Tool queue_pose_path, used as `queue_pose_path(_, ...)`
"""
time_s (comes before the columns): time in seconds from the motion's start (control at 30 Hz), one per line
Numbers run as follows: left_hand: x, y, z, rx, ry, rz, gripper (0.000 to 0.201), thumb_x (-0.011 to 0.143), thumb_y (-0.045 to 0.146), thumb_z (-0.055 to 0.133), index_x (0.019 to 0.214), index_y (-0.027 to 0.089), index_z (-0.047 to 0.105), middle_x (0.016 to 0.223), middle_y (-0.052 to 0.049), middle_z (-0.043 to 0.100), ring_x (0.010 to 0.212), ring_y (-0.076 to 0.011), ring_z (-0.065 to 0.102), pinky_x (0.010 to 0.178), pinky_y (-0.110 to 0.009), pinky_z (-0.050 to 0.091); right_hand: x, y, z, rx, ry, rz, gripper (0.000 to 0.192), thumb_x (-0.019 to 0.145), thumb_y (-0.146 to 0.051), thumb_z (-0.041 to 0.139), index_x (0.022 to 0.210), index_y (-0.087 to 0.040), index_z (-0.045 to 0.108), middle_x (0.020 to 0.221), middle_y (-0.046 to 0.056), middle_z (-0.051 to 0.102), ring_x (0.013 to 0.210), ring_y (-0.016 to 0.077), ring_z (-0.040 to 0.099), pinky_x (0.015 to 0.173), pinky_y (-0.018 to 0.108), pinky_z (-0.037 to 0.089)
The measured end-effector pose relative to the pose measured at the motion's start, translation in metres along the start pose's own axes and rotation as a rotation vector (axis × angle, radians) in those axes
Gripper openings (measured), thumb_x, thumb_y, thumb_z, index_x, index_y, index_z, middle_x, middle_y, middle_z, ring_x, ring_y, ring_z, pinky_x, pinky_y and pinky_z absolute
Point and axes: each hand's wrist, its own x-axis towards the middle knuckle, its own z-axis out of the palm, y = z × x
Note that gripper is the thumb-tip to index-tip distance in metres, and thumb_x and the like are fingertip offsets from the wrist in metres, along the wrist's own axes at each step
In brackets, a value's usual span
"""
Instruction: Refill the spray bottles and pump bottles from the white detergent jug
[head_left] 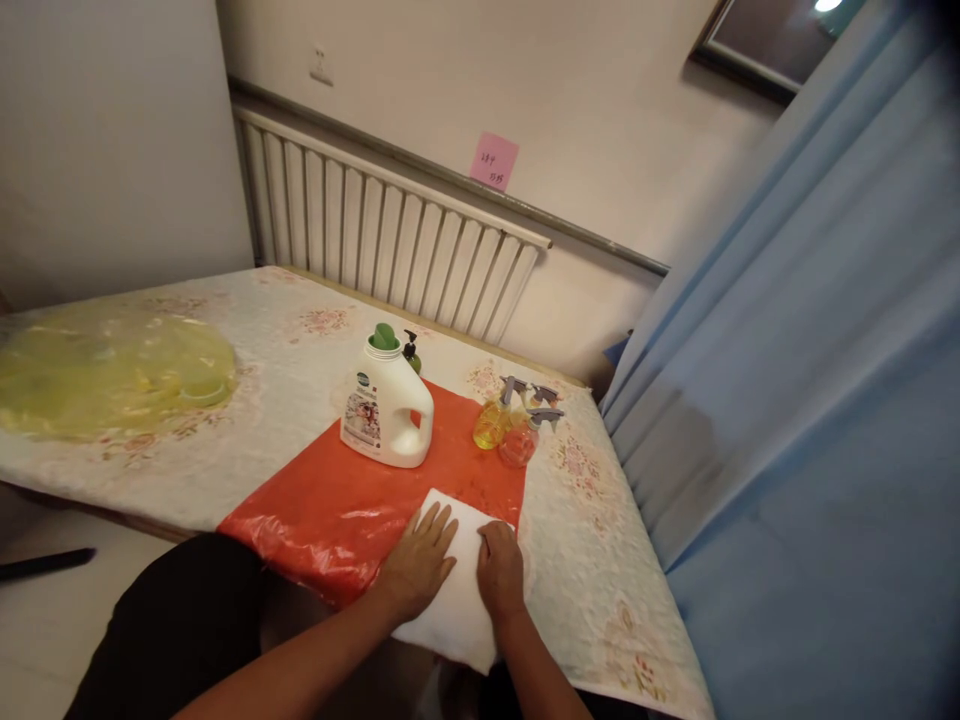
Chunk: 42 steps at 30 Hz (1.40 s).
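A white sheet [459, 610], soft like a cloth or paper towel, lies partly on a red plastic sheet [315, 510] and hangs over the near table edge. My left hand [420, 562] rests flat on it, fingers spread. At its right edge, my right hand [501, 568] has its fingers curled in, closed on the sheet near the far right corner; the fingertips are partly hidden. Beyond my hands stands a large cream detergent jug [388, 405] with a green cap [384, 337]. To its right are a yellow spray bottle [490, 425] and a pink spray bottle [517, 443].
Behind the jug is a dark pump bottle [412, 350]. A crumpled yellow plastic bag [112, 370] covers the left of the floral-covered table [277, 330]. A radiator [390, 230] lines the wall, and a blue curtain [810, 330] hangs along the right side.
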Motion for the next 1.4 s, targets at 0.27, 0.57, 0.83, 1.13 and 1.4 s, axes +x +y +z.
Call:
queue_pose_path(0.27, -0.001, 0.005, 0.001, 0.052, 0.008, -0.008, 0.052, 0.09, 0.029, 0.05, 0.141, 0.018, 0.049, 0.151, -0.013, 0.046, 0.142, -0.0319, 0.034, 0.114, -0.052, 0.03, 0.0, 0.001, -0.004, -0.036, -0.024, -0.024, 0.027, 0.084, -0.003, 0.041, 0.088, -0.021, 0.061, 0.088, 0.006, 0.061, 0.086, 0.0225, 0.056, 0.081, 0.038, 0.047)
queue_pose_path(0.57, -0.001, 0.006, -0.003, 0.05, 0.007, -0.019, 0.052, 0.089, 0.029, 0.049, 0.14, 0.019, 0.049, 0.151, -0.011, 0.047, 0.142, -0.0305, 0.036, 0.114, -0.05, 0.031, -0.005, -0.035, 0.0, -0.105, -0.045, -0.018, 0.028, 0.08, -0.002, 0.045, 0.095, -0.02, 0.061, 0.097, 0.008, 0.061, 0.09, 0.0252, 0.052, 0.083, 0.041, 0.044)
queue_pose_path(0.83, -0.008, 0.011, -0.003, 0.05, 0.004, -0.03, 0.052, 0.088, 0.023, 0.048, 0.139, 0.015, 0.049, 0.151, -0.014, 0.046, 0.143, -0.031, 0.034, 0.114, -0.051, 0.029, -0.013, -0.048, 0.004, -0.114, -0.09, -0.029, 0.027, 0.08, -0.001, 0.046, 0.092, -0.02, 0.062, 0.097, 0.007, 0.061, 0.089, 0.0249, 0.051, 0.082, 0.041, 0.043)
queue_pose_path(1.13, -0.039, 0.023, -0.006, 0.04, -0.004, 0.04, 0.053, 0.088, 0.02, 0.047, 0.14, 0.014, 0.047, 0.149, -0.013, 0.048, 0.141, -0.0294, 0.037, 0.116, -0.047, 0.028, -0.015, -0.047, 0.005, -0.106, -0.056, -0.01, 0.026, 0.086, -0.004, 0.045, 0.097, -0.02, 0.062, 0.099, 0.008, 0.063, 0.093, 0.0254, 0.052, 0.086, 0.043, 0.043)
queue_pose_path(1.4, -0.065, 0.027, 0.003, -0.083, 0.023, 0.127, 0.06, 0.077, 0.004, 0.046, 0.135, 0.013, 0.051, 0.147, -0.014, 0.051, 0.14, -0.0286, 0.04, 0.115, -0.048, 0.034, -0.016, -0.045, 0.007, -0.109, -0.028, -0.009, 0.027, 0.084, -0.003, 0.045, 0.096, -0.019, 0.063, 0.098, 0.009, 0.064, 0.094, 0.026, 0.052, 0.086, 0.043, 0.044)
